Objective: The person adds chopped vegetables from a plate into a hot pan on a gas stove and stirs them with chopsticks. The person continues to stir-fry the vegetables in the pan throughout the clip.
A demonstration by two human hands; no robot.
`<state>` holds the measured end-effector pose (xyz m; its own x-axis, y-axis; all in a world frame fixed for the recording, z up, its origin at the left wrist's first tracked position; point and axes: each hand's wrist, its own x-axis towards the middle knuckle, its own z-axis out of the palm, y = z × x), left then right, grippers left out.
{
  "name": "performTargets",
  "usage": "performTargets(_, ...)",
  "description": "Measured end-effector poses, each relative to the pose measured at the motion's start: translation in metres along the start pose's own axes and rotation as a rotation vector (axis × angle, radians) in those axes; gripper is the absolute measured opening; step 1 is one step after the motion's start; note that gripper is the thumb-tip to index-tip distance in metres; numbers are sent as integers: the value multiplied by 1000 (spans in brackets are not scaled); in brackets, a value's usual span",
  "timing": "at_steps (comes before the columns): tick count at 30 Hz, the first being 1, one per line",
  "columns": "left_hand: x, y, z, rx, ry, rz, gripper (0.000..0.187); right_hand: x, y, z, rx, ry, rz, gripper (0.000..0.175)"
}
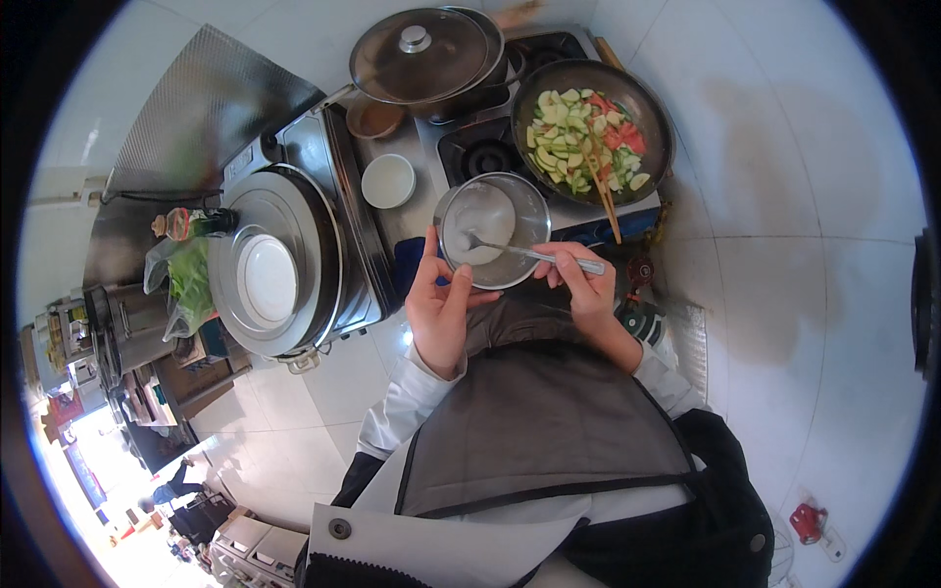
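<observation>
A round metal bowl [531, 213] with a white, milky liquid [487, 220] in it is held before me, at the front edge of the stove. My left hand [442, 305] grips the bowl at its lower left rim, fingers spread around the side. A metal fork or spoon [526, 252] is in my right hand [584, 290], its head dipped in the liquid; the liquid hides which it is. Beyond the bowl to the right, a dark frying pan [665, 140] holds sliced green squash and tomato pieces [625, 137], with wooden chopsticks [604, 191] resting in it.
A glass-lidded pot [426, 70] stands at the back left of the gas stove [459, 151]. Left of the bowl are a small white bowl [388, 181] and a brown bowl [375, 119]. Further left, large metal lids [228, 287] carry a white dish [268, 278], near a bottle [195, 223] and bagged greens [190, 279].
</observation>
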<state>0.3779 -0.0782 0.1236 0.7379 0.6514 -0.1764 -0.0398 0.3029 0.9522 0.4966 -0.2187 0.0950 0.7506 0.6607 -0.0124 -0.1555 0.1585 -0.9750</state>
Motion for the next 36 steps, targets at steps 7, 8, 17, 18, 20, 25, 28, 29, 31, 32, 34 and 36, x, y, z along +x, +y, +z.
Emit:
performTargets(7,21,-23,0,-82,54,-90,15,9,5,-26,152,174,-36,29)
performTargets(8,28,-30,-2,-106,61,-118,15,14,3,-34,175,211,-57,29)
performTargets(17,23,-38,-20,-90,209,-46,12,133,29,-139,-69,529,-316,23)
performTargets(18,20,-35,-24,-71,229,-59,12,142,27,-139,-52,531,-294,23)
performTargets(20,13,-35,-31,-51,267,-71,12,156,25,-136,-19,540,-251,23)
performTargets(25,1,-31,-39,-43,313,-88,13,157,16,-144,3,579,-272,24)
performTargets(28,2,-26,-33,-16,303,-84,13,134,-7,-145,-46,539,-234,24)
performTargets(29,3,-25,-30,-26,291,-80,14,125,-12,-149,-83,526,-224,24)
performTargets(31,4,-24,-23,-32,273,-88,14,113,-16,-167,-159,505,-249,25)
performTargets(32,6,-24,-19,-30,263,-95,14,109,-18,-174,-182,474,-240,25)
performTargets(34,9,-25,-12,-33,233,-103,13,105,-18,-182,-307,448,-252,25)
performTargets(36,12,-25,-6,-44,200,-99,11,104,-21,-182,-511,451,-296,25)
